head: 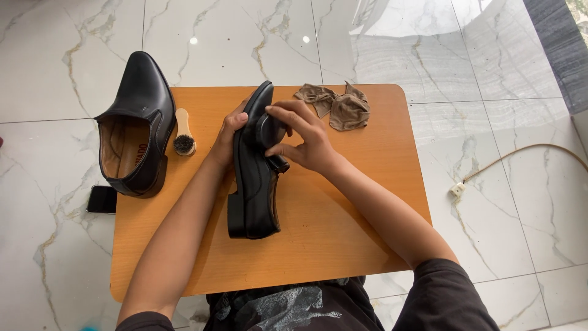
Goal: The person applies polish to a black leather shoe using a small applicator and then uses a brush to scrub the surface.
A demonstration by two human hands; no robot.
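1. Marble floor (502,202), white and veined, glossy, surrounds the small orange wooden table (343,245) I look down on.
2. At the table's middle I steady a black leather shoe (254,184) on its side; my left hand (228,138) wraps its toe, fingers closed on it.
3. My right hand (306,138) presses a dark rounded brush (269,130) against the upper, fingers curled around it.
4. Polishing looks midway, I judge: the second shoe (138,122) waits at the left edge beside a small wooden brush (184,135); crumpled brown socks (340,105) lie near the far edge.

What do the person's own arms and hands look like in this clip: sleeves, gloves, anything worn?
Both arms are bare from the upper arm down, ending in short black sleeves at the bottom edge. The left hand and right hand wear no gloves, and no rings, watch or bands show on fingers or wrists. The shirt is black with a pale grey print.
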